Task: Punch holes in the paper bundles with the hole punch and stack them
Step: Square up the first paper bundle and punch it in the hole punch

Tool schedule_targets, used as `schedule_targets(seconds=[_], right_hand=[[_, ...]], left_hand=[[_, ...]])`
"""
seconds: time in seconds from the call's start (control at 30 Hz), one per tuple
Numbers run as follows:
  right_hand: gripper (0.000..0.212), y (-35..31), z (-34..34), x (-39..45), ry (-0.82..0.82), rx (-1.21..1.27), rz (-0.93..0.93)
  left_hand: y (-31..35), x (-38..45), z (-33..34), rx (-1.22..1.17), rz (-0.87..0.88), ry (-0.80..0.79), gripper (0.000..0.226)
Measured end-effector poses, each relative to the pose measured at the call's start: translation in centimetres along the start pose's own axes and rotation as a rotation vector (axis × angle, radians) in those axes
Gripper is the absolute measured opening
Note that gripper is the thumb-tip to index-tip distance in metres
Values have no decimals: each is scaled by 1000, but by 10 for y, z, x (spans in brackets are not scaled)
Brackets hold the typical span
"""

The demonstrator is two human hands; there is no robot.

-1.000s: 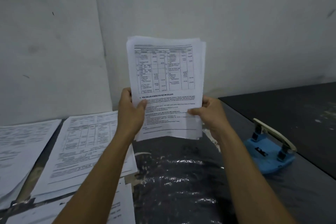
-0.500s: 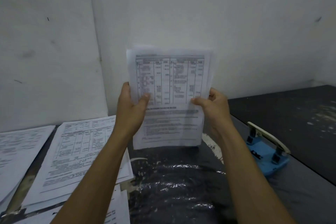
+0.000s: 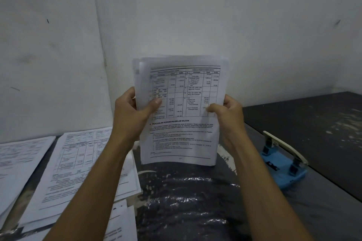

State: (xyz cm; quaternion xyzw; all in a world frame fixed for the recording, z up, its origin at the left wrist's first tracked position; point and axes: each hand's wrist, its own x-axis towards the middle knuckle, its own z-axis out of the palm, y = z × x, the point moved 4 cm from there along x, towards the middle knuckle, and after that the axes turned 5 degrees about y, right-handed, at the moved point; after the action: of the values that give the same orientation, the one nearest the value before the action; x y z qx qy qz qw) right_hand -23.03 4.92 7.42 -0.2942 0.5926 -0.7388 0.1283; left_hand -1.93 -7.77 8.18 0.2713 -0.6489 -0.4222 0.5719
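Observation:
I hold a bundle of printed sheets upright in front of me, its lower edge at or just above the dark table. My left hand grips the bundle's left edge, thumb across the printed table. My right hand grips the right edge, thumb on the front sheet. The sheets' top edges are uneven. A blue hole punch with a cream lever sits on the table to the right, untouched.
A stack of printed papers lies left of the bundle, another pile at the far left, and loose sheets near the front. White walls meet in a corner behind. A second dark tabletop extends at the right.
The bundle has come down from higher in the air toward the table, and both hands have slid up along its side edges.

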Motion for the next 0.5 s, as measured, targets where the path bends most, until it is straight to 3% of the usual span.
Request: schedule_targets(seconds=[0.17,0.3,0.4,0.43,0.5], right_hand=[[30,-1,5,-5,39,44,-9],[43,1,3,-5,132,87,14],[16,-2,12,-6,-5,40,19],[16,-2,13,-6,8,26,9],[37,-3,11,-5,93,33,-3]], left_hand=[[-2,1,-1,12,3,-16,38],[-4,1,1,-7,-20,-26,28],[-3,-1,2,-7,-19,-35,27],[-3,0,1,-5,-19,-36,28],[-5,0,0,-2,-23,-34,29]])
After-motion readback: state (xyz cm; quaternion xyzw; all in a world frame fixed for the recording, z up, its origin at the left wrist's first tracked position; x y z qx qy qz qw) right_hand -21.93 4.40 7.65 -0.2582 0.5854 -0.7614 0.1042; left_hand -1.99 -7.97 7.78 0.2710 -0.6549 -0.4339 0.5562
